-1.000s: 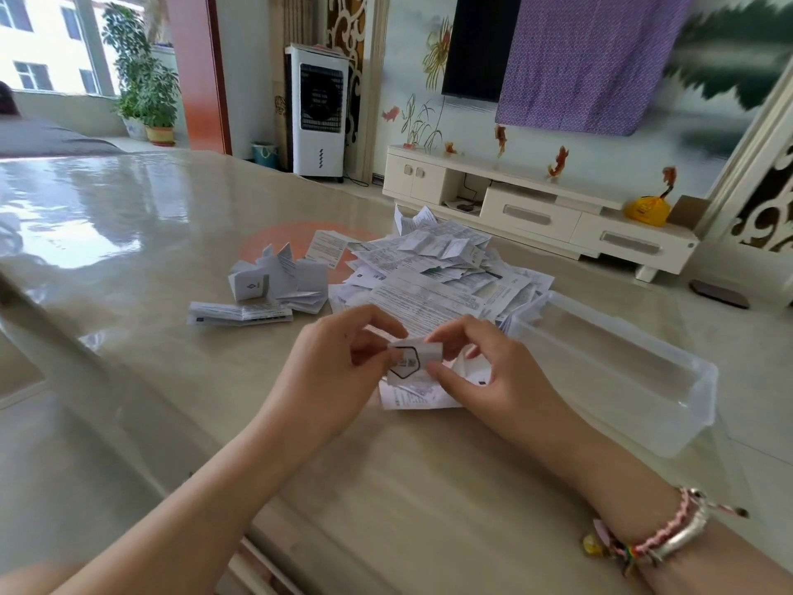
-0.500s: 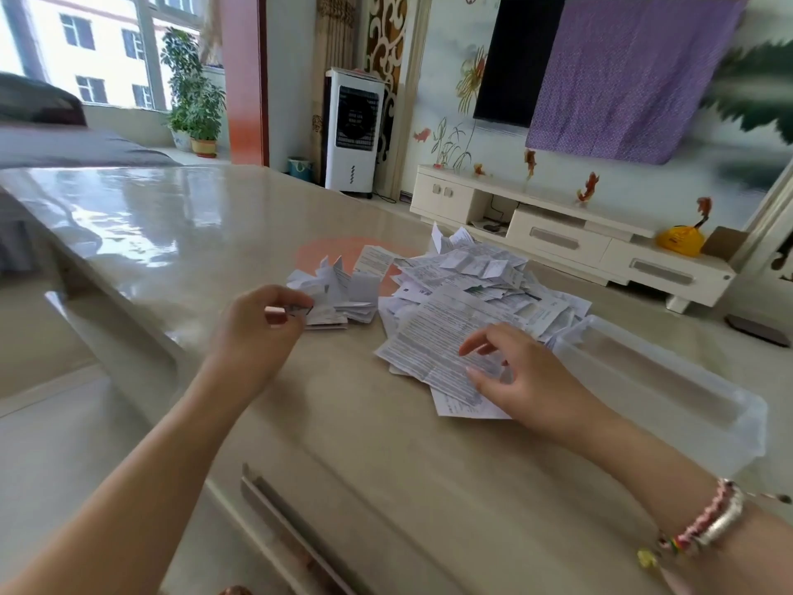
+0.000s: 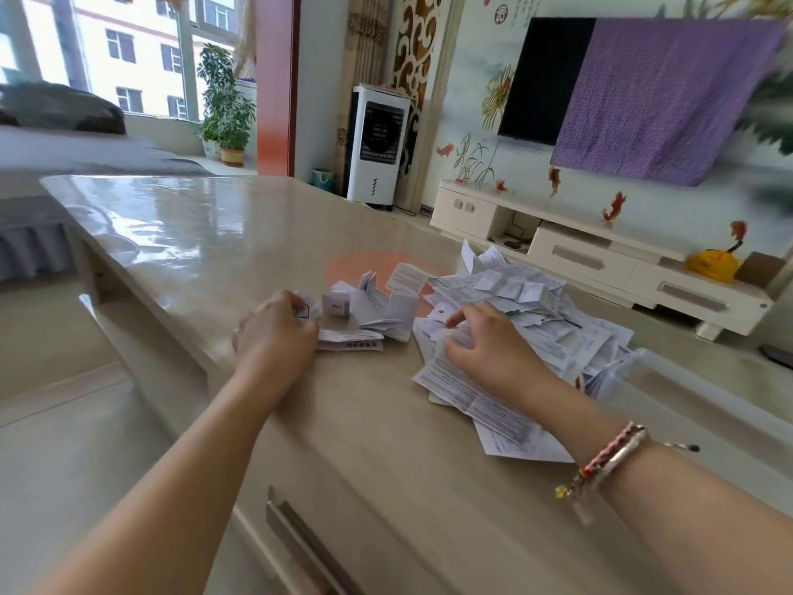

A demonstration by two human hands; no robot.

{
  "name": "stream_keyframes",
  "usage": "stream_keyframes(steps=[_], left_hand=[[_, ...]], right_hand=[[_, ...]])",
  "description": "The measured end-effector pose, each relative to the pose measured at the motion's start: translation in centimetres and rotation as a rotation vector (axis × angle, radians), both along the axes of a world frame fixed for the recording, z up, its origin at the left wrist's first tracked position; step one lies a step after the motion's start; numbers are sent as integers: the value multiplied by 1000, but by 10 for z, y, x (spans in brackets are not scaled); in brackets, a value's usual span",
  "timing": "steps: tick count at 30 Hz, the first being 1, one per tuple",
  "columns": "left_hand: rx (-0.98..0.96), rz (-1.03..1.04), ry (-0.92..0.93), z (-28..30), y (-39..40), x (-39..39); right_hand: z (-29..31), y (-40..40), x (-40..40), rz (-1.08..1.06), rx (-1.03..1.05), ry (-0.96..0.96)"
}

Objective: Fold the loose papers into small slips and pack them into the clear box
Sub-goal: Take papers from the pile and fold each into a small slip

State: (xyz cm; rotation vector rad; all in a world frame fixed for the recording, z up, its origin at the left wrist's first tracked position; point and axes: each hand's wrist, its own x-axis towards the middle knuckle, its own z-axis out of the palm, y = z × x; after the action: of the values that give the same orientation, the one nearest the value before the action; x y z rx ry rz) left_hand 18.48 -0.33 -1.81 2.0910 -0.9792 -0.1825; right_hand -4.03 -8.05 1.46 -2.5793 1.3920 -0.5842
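Note:
My left hand [image 3: 274, 332] holds a small folded slip [image 3: 307, 310] with a hexagon mark, at the left edge of a cluster of folded slips [image 3: 373, 311] on the table. My right hand [image 3: 489, 343] rests on the near side of the heap of loose printed papers [image 3: 528, 307], its fingers and thumb curled round a sheet [image 3: 457, 337] from the heap. The clear box [image 3: 708, 405] lies at the right, beyond my right forearm, partly cut off by the frame edge; what is inside it cannot be made out.
The glossy beige table [image 3: 214, 251] stretches far to the left and back. Its near edge has a drawer handle [image 3: 300, 543]. Behind the table stand a white TV cabinet [image 3: 579, 259] and a white air cooler [image 3: 377, 143].
My left hand carried the folded slip leftward to the cluster of folded slips. My right hand let go of it and moved onto the loose heap, curling on a sheet.

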Motion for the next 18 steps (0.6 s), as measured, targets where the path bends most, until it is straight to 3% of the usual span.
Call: stream_keyframes(steps=[8,18], left_hand=[[281,-64,-289,-6,-15,-6],[113,-61,-230,-1,-13,-13]], right_hand=[[5,-66,-2,-300,-38,227],[-1,-110,4,-372,154,364]])
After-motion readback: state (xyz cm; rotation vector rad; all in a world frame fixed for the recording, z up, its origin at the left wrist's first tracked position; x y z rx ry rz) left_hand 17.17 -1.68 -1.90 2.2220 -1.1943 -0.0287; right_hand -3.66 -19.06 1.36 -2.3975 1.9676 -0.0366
